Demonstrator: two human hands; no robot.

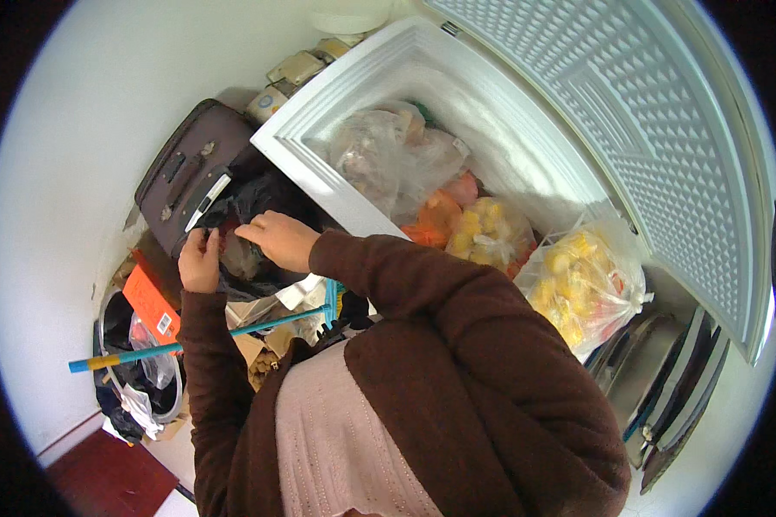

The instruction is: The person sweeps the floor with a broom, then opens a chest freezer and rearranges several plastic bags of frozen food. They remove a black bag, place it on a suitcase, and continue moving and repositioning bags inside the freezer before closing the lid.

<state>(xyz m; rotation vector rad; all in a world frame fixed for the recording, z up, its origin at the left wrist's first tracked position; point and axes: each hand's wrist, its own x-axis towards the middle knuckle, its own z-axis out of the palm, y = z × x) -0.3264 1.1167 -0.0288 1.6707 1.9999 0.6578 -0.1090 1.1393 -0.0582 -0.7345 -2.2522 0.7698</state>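
Observation:
My left hand (200,262) pinches the edge of a black plastic bag (278,194) with thumb and fingers. To its right, my right hand (281,239) reaches over the bag's mouth; its fingertips point left, and whether they hold anything cannot be told. Something reddish and pale shows inside the bag, below the right hand. A dark suitcase (197,152) stands just behind the bag, with a white pen-shaped item (208,201) by its upper side. At the right, an open chest freezer (317,184) holds clear bags (388,158), an orange bag (434,216) and a bag of yellow pieces (488,226).
Another clear bag of yellow pieces (579,284) rests at the freezer's near right corner. The raised freezer lid (621,129) leans at the right. A blue broom handle (149,352) crosses above a waste bin (174,394) and an orange box (150,304). Flat panels stand at the lower right.

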